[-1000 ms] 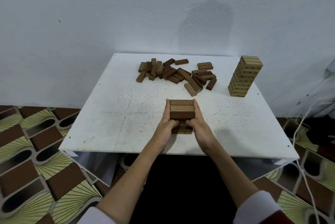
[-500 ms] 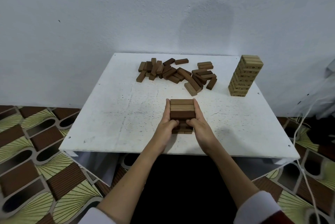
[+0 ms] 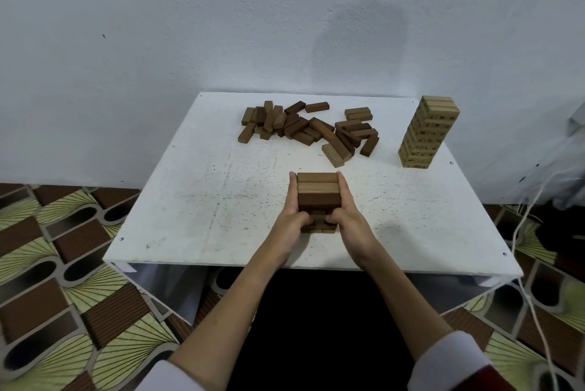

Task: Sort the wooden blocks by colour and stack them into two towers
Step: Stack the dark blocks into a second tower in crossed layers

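From the head view, a short dark-brown block tower [image 3: 319, 200] stands near the front middle of the white tabletop [image 3: 196, 200]. The left hand [image 3: 292, 219] and right hand [image 3: 348, 219] flank it, each grip cupped against a side: fingers lie straight along the top layer while the thumbs curl onto the near face. Loose brown blocks [image 3: 304, 129] lie scattered toward the far edge, and the light tan tower [image 3: 425, 132] stands at the far right.

Domestic room, apparently a home: bare white plastered wall [image 3: 190, 26] at 12 o'clock, patterned brown-and-green floor mat [image 3: 57, 280] at 8 o'clock, low white table [image 3: 196, 200] centre.
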Demonstrator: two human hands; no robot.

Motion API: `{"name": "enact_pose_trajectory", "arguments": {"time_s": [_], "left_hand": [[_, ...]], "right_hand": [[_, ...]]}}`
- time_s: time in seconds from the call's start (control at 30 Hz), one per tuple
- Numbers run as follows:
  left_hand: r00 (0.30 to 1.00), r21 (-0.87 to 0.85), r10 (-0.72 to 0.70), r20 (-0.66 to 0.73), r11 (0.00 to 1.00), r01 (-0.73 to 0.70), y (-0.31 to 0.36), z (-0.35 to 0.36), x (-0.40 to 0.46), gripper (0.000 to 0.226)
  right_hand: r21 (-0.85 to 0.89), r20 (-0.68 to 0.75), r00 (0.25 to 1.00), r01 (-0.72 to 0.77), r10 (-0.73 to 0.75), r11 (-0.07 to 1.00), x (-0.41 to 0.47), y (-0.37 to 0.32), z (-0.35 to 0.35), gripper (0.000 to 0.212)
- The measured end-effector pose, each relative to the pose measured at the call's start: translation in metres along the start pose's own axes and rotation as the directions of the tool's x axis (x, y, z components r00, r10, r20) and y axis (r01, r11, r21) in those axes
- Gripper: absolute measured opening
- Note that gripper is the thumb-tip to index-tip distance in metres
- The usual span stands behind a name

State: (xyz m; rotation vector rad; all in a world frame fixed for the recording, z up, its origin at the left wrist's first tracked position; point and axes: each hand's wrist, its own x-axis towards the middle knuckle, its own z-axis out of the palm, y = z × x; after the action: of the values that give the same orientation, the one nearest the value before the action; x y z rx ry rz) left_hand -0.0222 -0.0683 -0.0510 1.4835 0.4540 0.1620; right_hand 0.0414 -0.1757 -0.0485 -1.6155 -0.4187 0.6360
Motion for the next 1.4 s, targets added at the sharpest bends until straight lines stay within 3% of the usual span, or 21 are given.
{"name": "enact_pose_trajectory", "arguments": {"time_s": [0.23,0.37,0.43,0.5,0.57,0.63,0.77,0.93,1.03,1.17,1.3,1.4], "left_hand": [[0.998,-0.052,0.031,-0.058,0.998,-0.034,0.002,-0.006,-0.002,0.088],[0.995,0.0,0.05,-0.089,0.999,-0.05,0.004,-0.015,-0.003,0.089],[0.992,0.042,0.069,-0.109,0.997,-0.065,0.005,-0.023,-0.001,0.084],[0.984,0.093,0.094,-0.15,0.992,-0.081,0.006,-0.033,0.004,0.077],[0.97,0.175,0.139,-0.199,0.979,-0.104,0.011,-0.045,0.018,0.069],[0.962,0.325,0.18,-0.206,0.94,-0.106,0.017,-0.057,0.038,0.062],[0.963,0.564,0.235,-0.128,0.816,-0.124,0.022,-0.077,0.082,0.055],[0.97,0.667,0.238,-0.05,0.731,-0.145,0.02,-0.087,0.118,0.053],[0.968,0.672,0.251,0.015,0.714,-0.196,0.019,-0.079,0.129,0.054],[0.948,0.68,0.283,0.145,0.668,-0.303,0.018,-0.057,0.142,0.051],[0.925,0.726,0.262,0.274,0.575,-0.378,0.014,-0.042,0.156,0.049],[0.911,0.741,0.196,0.362,0.533,-0.409,0.011,-0.039,0.164,0.045]], "right_hand": [[0.109,-0.029,1.0,0.001,0.002,0.994,0.004,0.007,-0.006,0.107],[0.143,-0.046,0.999,0.001,0.006,0.99,0.002,0.0,-0.014,0.109],[0.135,-0.116,0.992,0.061,-0.045,0.989,0.003,-0.005,-0.022,0.094],[0.073,-0.238,0.966,0.119,-0.098,0.99,0.01,-0.01,-0.033,0.063],[-0.049,-0.328,0.937,0.113,-0.123,0.992,0.024,-0.017,-0.043,0.044],[-0.218,-0.329,0.933,0.076,-0.147,0.973,0.042,-0.027,-0.048,0.035],[-0.511,-0.198,0.964,0.055,-0.18,0.858,0.08,-0.039,-0.046,0.025],[-0.773,-0.096,0.98,0.038,-0.176,0.633,0.131,-0.027,-0.039,0.02],[-0.825,0.018,0.981,0.124,-0.194,0.551,0.143,-0.017,-0.035,0.022],[-0.767,0.161,0.965,0.256,-0.209,0.588,0.143,-0.023,-0.031,0.03],[-0.836,-0.05,0.934,0.155,-0.355,0.526,0.151,-0.019,-0.043,0.034],[-0.906,-0.15,0.928,0.009,-0.341,0.424,0.157,-0.014,-0.053,0.03]]}}
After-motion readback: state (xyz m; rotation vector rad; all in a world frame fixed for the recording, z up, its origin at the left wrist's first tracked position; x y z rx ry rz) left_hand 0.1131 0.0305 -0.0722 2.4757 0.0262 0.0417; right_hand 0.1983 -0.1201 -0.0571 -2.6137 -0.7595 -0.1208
